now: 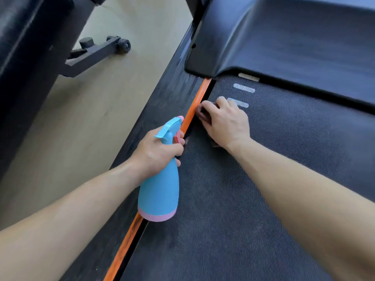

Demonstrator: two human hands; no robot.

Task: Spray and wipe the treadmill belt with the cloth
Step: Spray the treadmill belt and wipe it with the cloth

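Left hand: the left hand [160, 151] was seen clenched round the neck of a light-blue plastic spray bottle with a pink base band [160, 187], one finger laid on the pink trigger.
Right hand: the right hand [225, 120] was pressed flat on a dark brownish cloth [205, 116], of which only the edges showed beyond the fingers and under the wrist.
Cloth position: the cloth lay under the right hand on the dark textured treadmill belt [233, 209], just beside the orange strip [194, 106] at the belt's left edge and near the black motor cover [284, 37].
Bottle direction: the bottle's long axis was held nearly upright, base toward the person, nozzle aimed ahead of the left hand toward the right hand.
Belt axis: the belt's long axis ran away from both hands toward the motor cover; two pale stripes [243, 88] were printed just beyond the right fingers.
Cloth handling: the cloth was judged soft, light and limp, best held by a flat palm with fingers spread so it would not bunch.
Bottle handling: the bottle was judged rigid, smooth and fairly light, best taken at the narrow neck.
Belt handling: the belt was judged grippy, so drag on the cloth was to be expected.
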